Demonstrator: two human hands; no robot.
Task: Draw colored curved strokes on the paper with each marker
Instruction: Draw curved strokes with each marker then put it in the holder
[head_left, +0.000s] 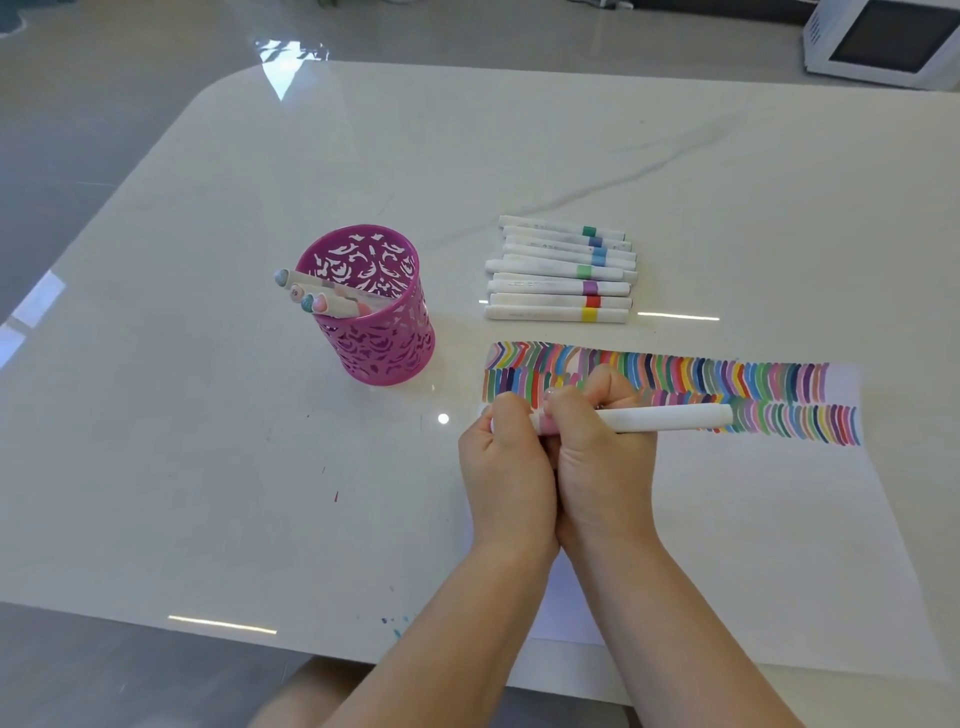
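- White marker (675, 418) lies level just above the paper (753, 519). Its long barrel points right across the lowest row of strokes (727, 379).
- Left grip (506, 462) is curled tight round the marker's left end. Right grip (602, 452) is wrapped round the barrel right beside it, with the knuckles of the two hands touching. A pink band shows between them.
- This looks like the cap being worked at the pink end. Whether the cap is on, off or halfway is hidden by the fingers.
- Likely slip: if the cap lets go suddenly, the hands could jerk apart and drag a wet tip across the finished rows underneath.
- Neither hand is pressing the paper down, so a bump from a wrist could skew it and the next curve would land off its row.
- A tip that comes free inside the left grip may ink the fingers, which could then smudge the blank lower half of the sheet.
- Purple cup (379, 312), with a few markers leaning in it, stands to the left. The laid-out row of markers (561, 270) lies beyond the paper. A wide pull to the left could knock the cup over.
- Small ink flecks (336, 496) already mark the table (208, 467).
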